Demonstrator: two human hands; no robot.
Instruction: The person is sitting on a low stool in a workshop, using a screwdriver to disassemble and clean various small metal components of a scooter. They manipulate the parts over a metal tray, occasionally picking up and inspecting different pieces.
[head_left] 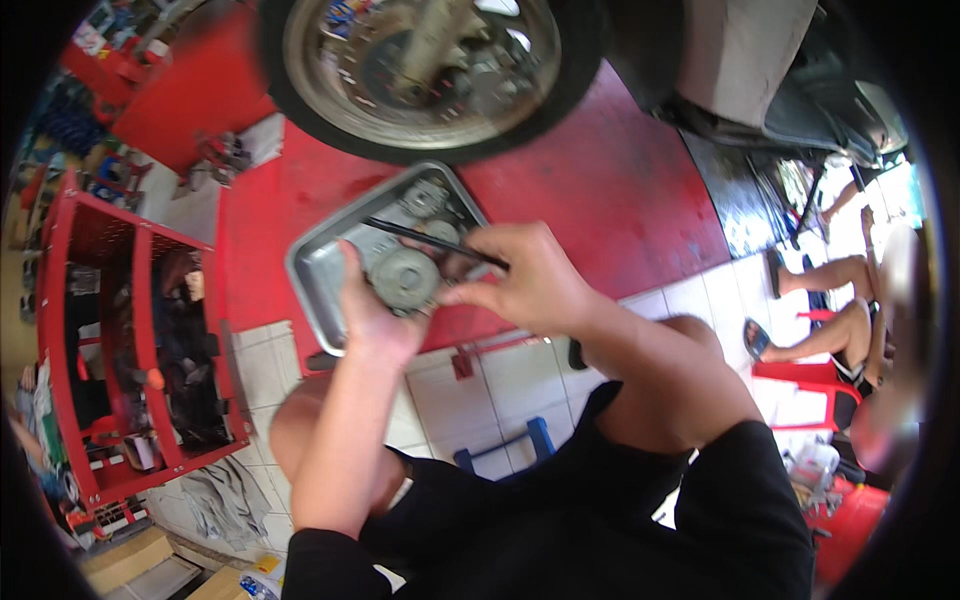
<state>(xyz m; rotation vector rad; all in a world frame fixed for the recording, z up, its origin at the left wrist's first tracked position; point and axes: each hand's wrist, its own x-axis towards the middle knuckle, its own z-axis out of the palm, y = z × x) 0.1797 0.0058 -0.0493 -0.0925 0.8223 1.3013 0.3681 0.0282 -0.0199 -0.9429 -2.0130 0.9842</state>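
Note:
My left hand (378, 322) is wrapped round a round grey metal part (404, 280), which has a raised ring at its centre. It is held over the near side of a grey metal tray (306, 285). My right hand (528, 278) grips a thin black rod (430, 241), which slants over the tray to the upper left. The kind of tool is unclear, and its gripped end is hidden by my fingers. Another toothed metal part (425, 198) lies in the tray's far corner. Further metal pieces behind the held part are partly hidden.
The tray rests on a red platform (610, 200). Beyond it stands a motorbike wheel (300, 90). A red tool cart (145, 300) is on the left, and a small blue stool (540, 437) sits below me. Another person's legs (840, 330) show at the right.

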